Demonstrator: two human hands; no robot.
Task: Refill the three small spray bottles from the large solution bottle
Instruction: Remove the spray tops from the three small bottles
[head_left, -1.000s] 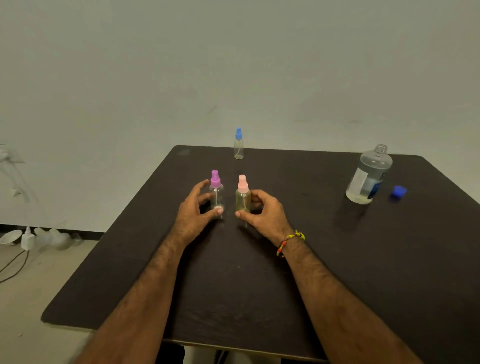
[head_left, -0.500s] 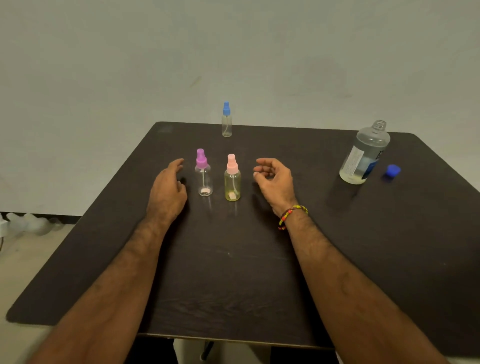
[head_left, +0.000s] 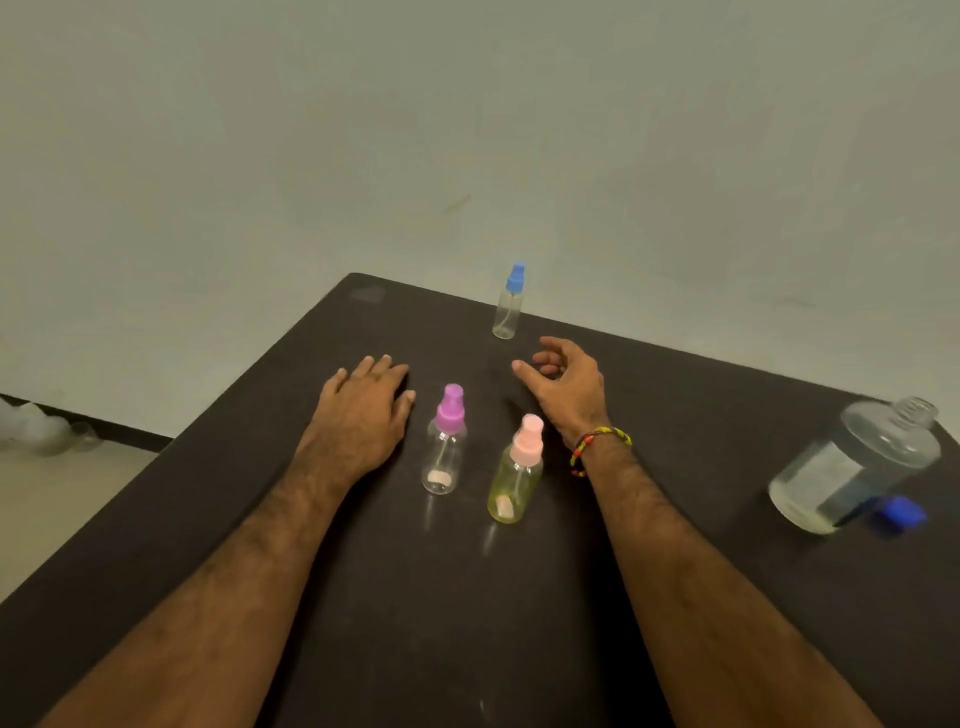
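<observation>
Three small spray bottles stand upright on a dark worktop, none of them held. The purple-capped bottle, clear and nearly empty, stands just beside the thumb side of the left hand, close to it but apart. The pink-capped bottle, its body tinted yellow-green, stands just to the right of the purple one and nearer the camera, beside the right wrist and its beaded bracelet. The blue-capped bottle stands alone near the worktop's far edge, just beyond the fingertips of the right hand.

The left hand lies palm down on the worktop, fingers straight and close together, holding nothing. The right hand is raised a little, fingers loosely curled and thumb out toward the blue-capped bottle, gripping nothing.

The large solution bottle, clear, uncapped and partly filled with pale liquid, stands well to the right of both hands near the worktop's right edge. Its blue cap lies on the worktop just beside its base, on the near right.

A pale wall rises behind the worktop; blurred whitish objects lie on the floor at far left.
</observation>
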